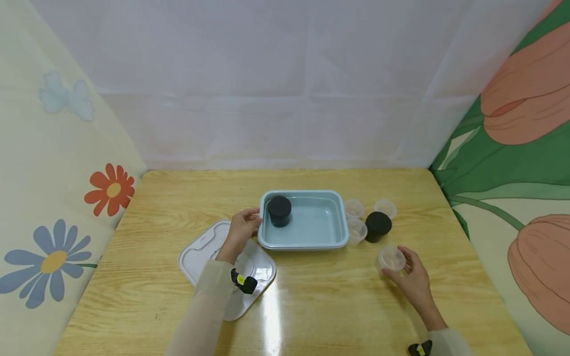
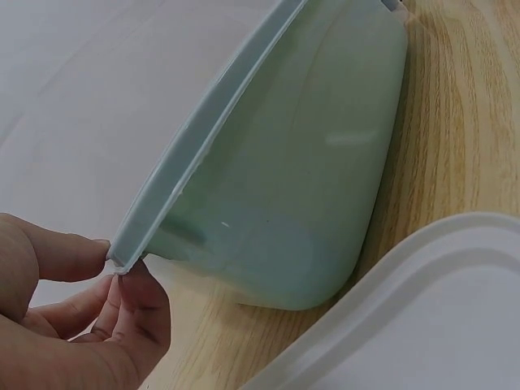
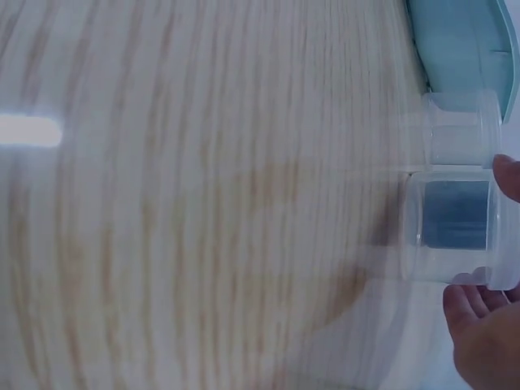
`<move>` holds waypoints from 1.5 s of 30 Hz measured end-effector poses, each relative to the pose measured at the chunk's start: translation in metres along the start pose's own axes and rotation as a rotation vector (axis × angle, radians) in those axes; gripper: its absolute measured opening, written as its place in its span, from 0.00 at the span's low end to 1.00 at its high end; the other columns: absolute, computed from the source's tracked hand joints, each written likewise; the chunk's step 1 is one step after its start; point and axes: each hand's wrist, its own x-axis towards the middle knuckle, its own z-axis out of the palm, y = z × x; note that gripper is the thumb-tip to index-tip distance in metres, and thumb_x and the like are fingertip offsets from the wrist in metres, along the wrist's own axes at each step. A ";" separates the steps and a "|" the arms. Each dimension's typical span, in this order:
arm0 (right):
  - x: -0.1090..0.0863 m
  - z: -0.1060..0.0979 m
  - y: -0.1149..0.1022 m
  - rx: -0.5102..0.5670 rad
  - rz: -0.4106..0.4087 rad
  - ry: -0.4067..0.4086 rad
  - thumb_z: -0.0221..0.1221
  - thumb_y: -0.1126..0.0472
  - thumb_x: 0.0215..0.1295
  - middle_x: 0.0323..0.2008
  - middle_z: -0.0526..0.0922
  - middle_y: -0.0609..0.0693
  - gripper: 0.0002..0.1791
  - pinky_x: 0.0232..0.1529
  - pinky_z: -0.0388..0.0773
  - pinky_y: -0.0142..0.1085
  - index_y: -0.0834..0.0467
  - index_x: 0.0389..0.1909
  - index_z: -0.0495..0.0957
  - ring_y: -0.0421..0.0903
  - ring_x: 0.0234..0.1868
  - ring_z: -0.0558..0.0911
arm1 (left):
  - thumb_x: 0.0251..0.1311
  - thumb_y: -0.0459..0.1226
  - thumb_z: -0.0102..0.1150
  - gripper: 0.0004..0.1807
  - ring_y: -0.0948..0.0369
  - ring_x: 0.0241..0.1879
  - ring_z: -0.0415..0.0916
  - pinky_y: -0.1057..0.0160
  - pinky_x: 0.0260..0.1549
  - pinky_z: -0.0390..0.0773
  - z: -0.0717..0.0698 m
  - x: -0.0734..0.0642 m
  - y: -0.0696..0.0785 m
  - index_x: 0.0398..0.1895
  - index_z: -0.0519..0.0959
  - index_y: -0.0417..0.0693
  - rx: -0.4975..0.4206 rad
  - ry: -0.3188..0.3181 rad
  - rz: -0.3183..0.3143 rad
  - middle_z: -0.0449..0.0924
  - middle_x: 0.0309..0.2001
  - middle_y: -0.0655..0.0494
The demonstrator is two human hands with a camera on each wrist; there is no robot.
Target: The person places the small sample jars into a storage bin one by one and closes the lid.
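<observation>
My left hand [image 1: 239, 233] pinches the left rim of a light blue plastic tub [image 1: 311, 243]; the thumb lies above the rim and fingers curl below it in the left wrist view. Inside the tub, at its left end, stands a black-lidded cup [image 1: 279, 207]. To the right of the tub my right hand [image 1: 415, 283] holds a clear plastic cup [image 1: 394, 258] between thumb and fingers. Through its wall a dark shape shows in the right wrist view. Behind that cup stands a second black-lidded cup [image 1: 378, 224].
Several clear cups, one a front cup [image 1: 356, 231], stand along the tub's right side. A pale lid [image 1: 202, 252] lies flat at the left, partly under my left forearm. The wooden table [image 1: 329, 306] ends at a white cloth [image 1: 285, 128] behind.
</observation>
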 end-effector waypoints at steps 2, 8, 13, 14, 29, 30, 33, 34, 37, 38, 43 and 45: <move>-0.001 0.000 -0.001 0.001 -0.001 0.001 0.68 0.65 0.54 0.63 0.66 0.63 0.40 0.49 0.62 0.10 0.66 0.65 0.59 0.55 0.60 0.67 | 0.63 0.26 0.50 0.22 0.64 0.33 0.72 0.70 0.28 0.79 0.000 0.000 0.000 0.62 0.69 0.36 0.001 0.003 -0.001 0.73 0.41 0.49; -0.002 0.002 -0.004 -0.020 -0.017 0.012 0.68 0.66 0.53 0.62 0.67 0.63 0.39 0.50 0.62 0.11 0.66 0.65 0.60 0.54 0.59 0.68 | 0.63 0.27 0.50 0.22 0.62 0.35 0.72 0.70 0.29 0.80 0.000 0.001 0.000 0.62 0.69 0.38 0.017 0.009 -0.027 0.73 0.43 0.47; -0.002 0.001 -0.011 -0.031 -0.034 0.001 0.68 0.66 0.53 0.61 0.68 0.63 0.38 0.52 0.65 0.17 0.65 0.64 0.61 0.52 0.58 0.68 | 0.64 0.26 0.49 0.22 0.62 0.36 0.72 0.69 0.30 0.80 0.000 0.001 0.001 0.63 0.69 0.38 0.012 0.002 -0.036 0.72 0.43 0.47; -0.002 0.001 -0.013 -0.026 -0.034 -0.007 0.68 0.65 0.53 0.62 0.68 0.63 0.38 0.53 0.66 0.17 0.65 0.64 0.61 0.52 0.58 0.68 | 0.64 0.26 0.50 0.22 0.62 0.36 0.72 0.69 0.30 0.80 0.000 0.001 0.001 0.63 0.69 0.38 0.009 0.003 -0.039 0.72 0.43 0.48; -0.001 -0.001 -0.032 0.003 -0.114 -0.056 0.68 0.65 0.53 0.60 0.69 0.65 0.38 0.48 0.60 0.09 0.67 0.64 0.63 0.20 0.48 0.65 | 0.63 0.25 0.48 0.22 0.67 0.30 0.71 0.70 0.28 0.79 0.001 -0.001 0.000 0.62 0.68 0.33 -0.062 -0.009 0.024 0.70 0.35 0.53; -0.001 -0.001 -0.033 0.003 -0.120 -0.059 0.68 0.65 0.53 0.60 0.70 0.64 0.38 0.48 0.60 0.09 0.67 0.64 0.63 0.20 0.47 0.65 | 0.63 0.25 0.48 0.22 0.67 0.30 0.71 0.70 0.28 0.79 0.001 -0.001 0.000 0.62 0.68 0.33 -0.062 -0.009 0.023 0.70 0.35 0.54; -0.001 -0.001 -0.036 -0.007 -0.131 -0.062 0.69 0.65 0.52 0.59 0.71 0.64 0.38 0.47 0.60 0.09 0.67 0.64 0.63 0.20 0.47 0.65 | 0.63 0.25 0.48 0.22 0.66 0.31 0.71 0.70 0.27 0.78 0.001 -0.001 0.000 0.62 0.69 0.34 -0.055 -0.006 0.015 0.71 0.36 0.53; -0.001 -0.001 -0.036 -0.011 -0.135 -0.062 0.69 0.65 0.52 0.59 0.71 0.64 0.38 0.47 0.60 0.09 0.67 0.64 0.63 0.20 0.47 0.65 | 0.64 0.25 0.48 0.22 0.66 0.31 0.71 0.71 0.27 0.78 0.001 0.000 0.000 0.62 0.69 0.34 -0.053 -0.006 0.011 0.71 0.37 0.52; -0.002 -0.001 -0.039 -0.016 -0.143 -0.064 0.69 0.65 0.52 0.58 0.71 0.64 0.38 0.48 0.60 0.09 0.67 0.64 0.64 0.21 0.47 0.65 | 0.64 0.25 0.49 0.22 0.66 0.31 0.71 0.71 0.27 0.78 0.001 0.000 0.000 0.62 0.69 0.34 -0.050 -0.005 0.007 0.71 0.37 0.52; -0.002 -0.001 -0.040 -0.020 -0.144 -0.065 0.69 0.65 0.52 0.59 0.71 0.64 0.38 0.48 0.61 0.09 0.67 0.64 0.64 0.21 0.47 0.65 | 0.63 0.25 0.49 0.22 0.66 0.31 0.71 0.71 0.27 0.78 0.002 0.000 0.000 0.62 0.69 0.34 -0.052 -0.005 0.007 0.71 0.37 0.52; -0.003 -0.001 -0.047 -0.045 -0.124 -0.079 0.69 0.63 0.52 0.60 0.71 0.62 0.39 0.53 0.68 0.20 0.65 0.64 0.63 0.33 0.52 0.68 | 0.63 0.25 0.48 0.22 0.66 0.30 0.71 0.71 0.27 0.78 0.001 -0.001 0.000 0.62 0.68 0.33 -0.056 -0.007 0.011 0.71 0.36 0.52; -0.004 0.000 -0.050 -0.054 -0.120 -0.084 0.69 0.63 0.52 0.60 0.71 0.61 0.39 0.55 0.69 0.26 0.65 0.64 0.63 0.38 0.54 0.69 | 0.63 0.25 0.48 0.22 0.66 0.30 0.71 0.71 0.26 0.78 0.001 -0.001 0.000 0.62 0.68 0.33 -0.055 -0.006 0.009 0.71 0.36 0.52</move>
